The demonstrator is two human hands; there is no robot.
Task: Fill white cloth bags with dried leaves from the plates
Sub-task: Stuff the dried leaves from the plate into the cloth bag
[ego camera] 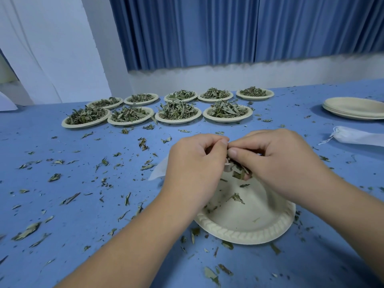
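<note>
Filling step: left hand (193, 163) grip pinches the white cloth bag (159, 171) mouth; right hand (280, 163) grip holds dried leaves (239, 172) over the nearly emptied plate (249, 229) at 6 o'clock. Next: push them inside.

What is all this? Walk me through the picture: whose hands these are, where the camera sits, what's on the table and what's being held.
There is no machine here: a person works with two bare hands. The single picture comes from a camera worn on their head, looking forward and down.

The left hand pinches a white cloth bag, which is mostly hidden beneath it. The right hand grips a bunch of dried leaves, apparently at the bag's mouth. Under the hands lies a nearly empty plate.

Farther back on the blue table stand nine plates heaped with leaves, in two rows. At the right are a stack of empty plates and another white bag. Loose leaf bits lie scattered over the table.
</note>
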